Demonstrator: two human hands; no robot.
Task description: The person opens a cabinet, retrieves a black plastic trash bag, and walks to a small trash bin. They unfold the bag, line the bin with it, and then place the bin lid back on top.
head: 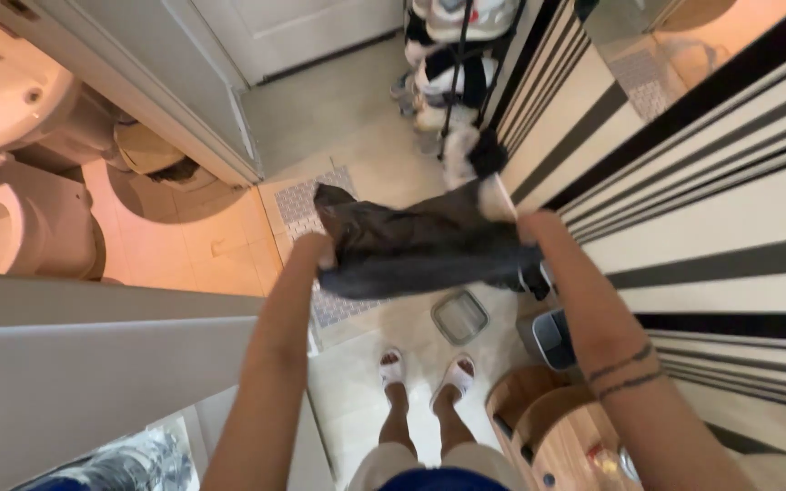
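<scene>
A dark grey garment [416, 245] hangs stretched between my two hands above the tiled floor. My left hand [318, 247] grips its left edge with the fingers closed on the cloth. My right hand [531, 227] holds the right edge, close to a black-and-white striped wall panel [684, 182]. The cloth sags in the middle and hides part of the floor. Below it I see my legs and feet in white sandals [425, 371].
A small square grey container [459, 316] lies on the floor by my feet. A grey bin [555, 338] and a wooden stool [548, 427] stand at the lower right. A toilet [11, 227] sits behind the left doorway. Clothes hang on a rack [452, 73] ahead.
</scene>
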